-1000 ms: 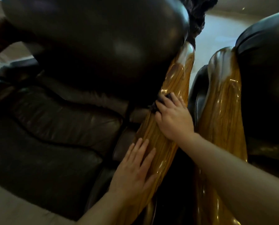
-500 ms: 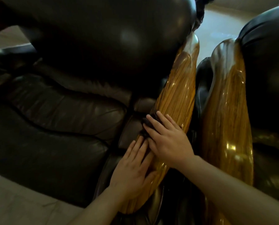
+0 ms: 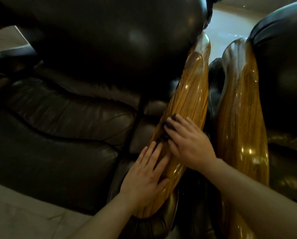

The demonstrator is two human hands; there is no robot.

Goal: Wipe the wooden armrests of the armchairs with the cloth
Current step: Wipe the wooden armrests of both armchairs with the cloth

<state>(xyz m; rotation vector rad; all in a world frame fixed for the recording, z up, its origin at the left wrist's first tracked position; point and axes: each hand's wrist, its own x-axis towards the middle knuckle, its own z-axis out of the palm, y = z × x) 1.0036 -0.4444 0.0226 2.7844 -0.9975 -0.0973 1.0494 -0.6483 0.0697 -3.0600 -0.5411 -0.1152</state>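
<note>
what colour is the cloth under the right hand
Dark, near black cloth, seen in the head view.

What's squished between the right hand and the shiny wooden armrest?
A dark cloth. In the head view it peeks out from under the fingers of the right hand, pressed flat on the wooden armrest. The left hand lies bare on the wood.

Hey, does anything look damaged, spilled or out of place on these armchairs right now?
Nothing stands out. Both wooden armrests, the near armrest and the far armrest, look glossy and intact. The right hand presses a dark cloth on the near one; the left hand rests flat below.
</note>
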